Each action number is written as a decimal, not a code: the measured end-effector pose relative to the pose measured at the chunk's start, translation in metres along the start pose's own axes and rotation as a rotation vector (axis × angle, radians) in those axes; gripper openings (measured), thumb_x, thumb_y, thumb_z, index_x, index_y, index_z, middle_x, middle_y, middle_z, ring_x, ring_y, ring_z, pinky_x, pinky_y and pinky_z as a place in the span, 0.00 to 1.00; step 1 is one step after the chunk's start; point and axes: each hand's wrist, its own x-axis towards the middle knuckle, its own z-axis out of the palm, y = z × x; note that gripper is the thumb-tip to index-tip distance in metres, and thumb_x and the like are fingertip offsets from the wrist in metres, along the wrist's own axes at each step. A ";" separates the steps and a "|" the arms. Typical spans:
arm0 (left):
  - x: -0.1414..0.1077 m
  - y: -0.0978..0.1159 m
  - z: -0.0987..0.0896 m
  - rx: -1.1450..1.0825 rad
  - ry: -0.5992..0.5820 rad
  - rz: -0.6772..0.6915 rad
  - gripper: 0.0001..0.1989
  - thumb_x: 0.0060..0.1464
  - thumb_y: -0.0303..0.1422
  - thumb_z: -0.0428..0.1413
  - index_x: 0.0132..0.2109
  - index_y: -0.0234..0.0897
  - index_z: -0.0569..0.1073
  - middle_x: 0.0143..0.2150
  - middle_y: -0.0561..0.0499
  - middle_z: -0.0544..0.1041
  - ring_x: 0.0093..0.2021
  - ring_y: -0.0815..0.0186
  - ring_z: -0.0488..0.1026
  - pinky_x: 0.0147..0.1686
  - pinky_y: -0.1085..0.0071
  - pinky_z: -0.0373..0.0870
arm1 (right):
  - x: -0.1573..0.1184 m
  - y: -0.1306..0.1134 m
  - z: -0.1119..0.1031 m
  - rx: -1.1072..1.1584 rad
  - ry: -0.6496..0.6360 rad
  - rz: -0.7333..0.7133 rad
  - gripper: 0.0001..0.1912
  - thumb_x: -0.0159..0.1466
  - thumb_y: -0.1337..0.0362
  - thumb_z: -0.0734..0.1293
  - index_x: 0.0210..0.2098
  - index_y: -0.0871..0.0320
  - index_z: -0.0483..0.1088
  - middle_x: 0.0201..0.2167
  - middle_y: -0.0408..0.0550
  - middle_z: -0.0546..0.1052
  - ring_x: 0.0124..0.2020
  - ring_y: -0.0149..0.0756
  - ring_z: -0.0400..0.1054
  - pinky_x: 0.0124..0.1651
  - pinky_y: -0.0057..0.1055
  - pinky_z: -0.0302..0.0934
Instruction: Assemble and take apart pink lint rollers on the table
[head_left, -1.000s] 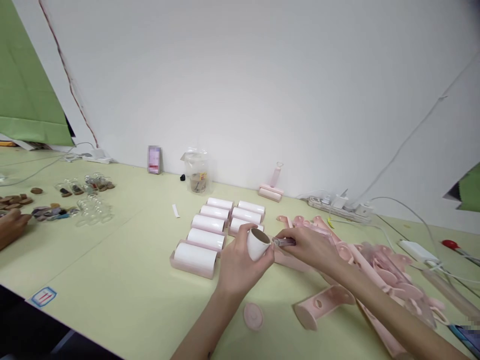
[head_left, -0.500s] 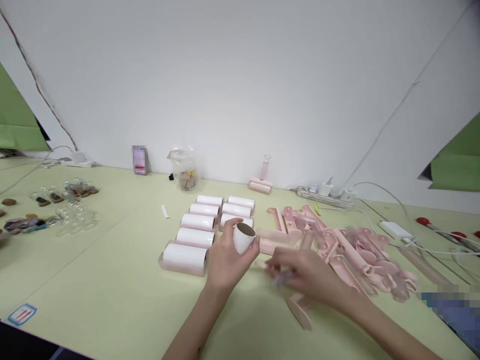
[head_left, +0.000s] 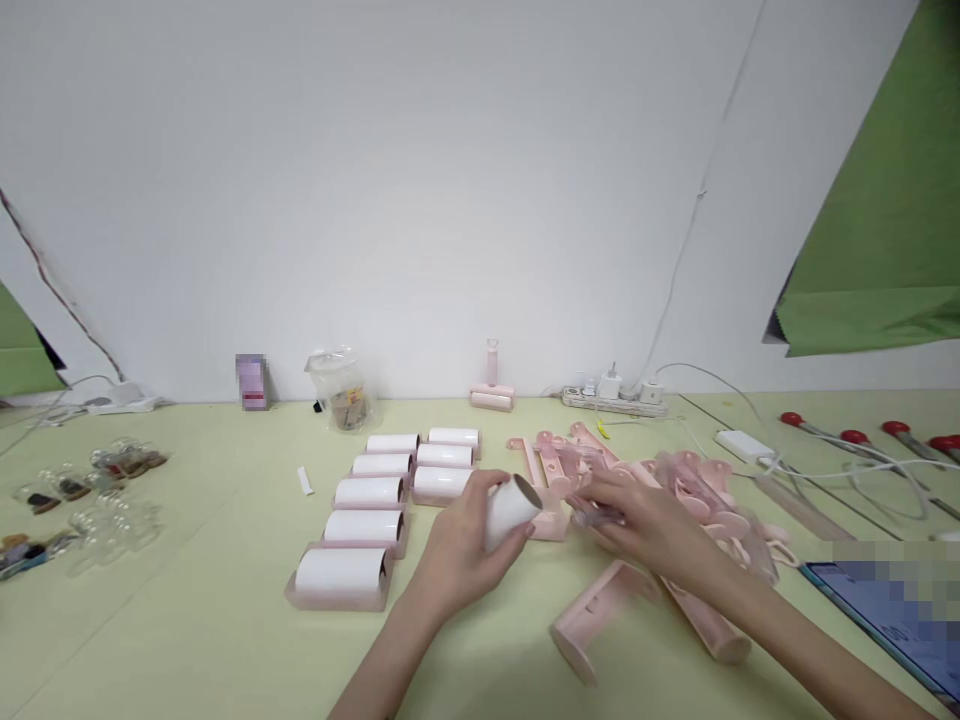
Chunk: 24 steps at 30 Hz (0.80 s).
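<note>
My left hand (head_left: 465, 535) is wrapped round a white lint-roller refill (head_left: 511, 512), tilted so that the hollow end of its brown core faces right. Just right of it, the fingers of my right hand (head_left: 637, 515) are closed on a clear plastic piece (head_left: 598, 516), mostly hidden by them. Below that hand a pink roller holder (head_left: 600, 610) lies on the table. Several more white rolls (head_left: 341, 572) rest in pink cases, in two columns left of my hands. A heap of pink plastic parts (head_left: 690, 490) lies behind and right of my right hand.
By the wall stand a whole pink lint roller (head_left: 492, 392), a plastic bag (head_left: 341, 390) and a power strip (head_left: 615, 402). A phone (head_left: 885, 620) lies at front right, near red-tipped tools (head_left: 855, 437). Small clear items (head_left: 112, 525) lie far left.
The view has shifted, so the wall and table sit lower. The roll in my left hand tilts further right. My right hand still holds the clear piece; the holder below it now shows more fully.
</note>
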 end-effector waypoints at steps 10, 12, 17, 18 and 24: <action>0.057 -0.018 0.034 0.226 -0.356 0.243 0.18 0.50 0.33 0.52 0.50 0.40 0.63 0.46 0.48 0.70 0.45 0.59 0.67 0.43 0.63 0.64 | -0.063 0.014 0.024 0.117 0.207 -0.257 0.09 0.62 0.67 0.57 0.29 0.56 0.67 0.20 0.41 0.68 0.20 0.28 0.64 0.22 0.22 0.53; 0.050 -0.020 0.038 0.234 -0.363 0.236 0.21 0.50 0.37 0.53 0.51 0.40 0.63 0.50 0.47 0.67 0.49 0.58 0.64 0.47 0.62 0.62 | -0.065 0.013 0.026 0.144 0.211 -0.263 0.10 0.62 0.67 0.56 0.27 0.56 0.66 0.19 0.41 0.68 0.20 0.27 0.64 0.22 0.22 0.53; 0.024 -0.021 0.036 0.250 -0.374 0.190 0.20 0.52 0.32 0.51 0.53 0.40 0.61 0.51 0.47 0.65 0.51 0.60 0.60 0.49 0.63 0.60 | -0.065 0.011 0.033 -0.006 0.134 -0.334 0.07 0.57 0.66 0.62 0.36 0.51 0.66 0.25 0.40 0.72 0.19 0.29 0.66 0.20 0.24 0.51; 0.018 -0.021 0.032 0.262 -0.377 0.183 0.19 0.52 0.30 0.50 0.53 0.40 0.61 0.51 0.47 0.65 0.52 0.61 0.59 0.49 0.63 0.60 | -0.065 0.011 0.036 -0.067 0.120 -0.364 0.12 0.54 0.66 0.64 0.39 0.50 0.65 0.26 0.40 0.73 0.18 0.30 0.67 0.19 0.25 0.49; -0.018 -0.039 0.011 0.401 -0.228 0.058 0.19 0.55 0.25 0.43 0.53 0.44 0.60 0.54 0.48 0.61 0.54 0.58 0.55 0.51 0.55 0.57 | -0.059 0.022 0.067 -0.250 0.139 -0.404 0.22 0.42 0.79 0.57 0.34 0.52 0.64 0.22 0.39 0.73 0.18 0.33 0.68 0.16 0.27 0.42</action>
